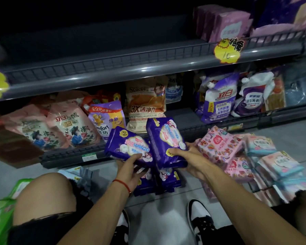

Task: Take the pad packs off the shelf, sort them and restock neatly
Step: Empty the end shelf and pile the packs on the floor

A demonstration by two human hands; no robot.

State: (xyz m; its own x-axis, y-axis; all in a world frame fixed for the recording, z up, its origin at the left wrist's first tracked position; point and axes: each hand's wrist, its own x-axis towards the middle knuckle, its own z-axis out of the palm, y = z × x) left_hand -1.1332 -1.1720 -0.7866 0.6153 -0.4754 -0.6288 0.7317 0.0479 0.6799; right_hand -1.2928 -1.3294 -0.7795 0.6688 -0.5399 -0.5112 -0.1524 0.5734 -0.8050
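The left hand (131, 171) grips one purple pad pack (128, 146) from beneath, thumb over its near edge; its fingers are hidden under the pack. At three o'clock of it, the right hand (189, 160) holds a second purple pack (168, 142), thumb on top. More purple packs (159, 181) lie on the floor below, mostly covered. Pink packs (221, 147) pile at three o'clock, their far side blurred. The upper shelf (113, 69) at twelve o'clock is dark.
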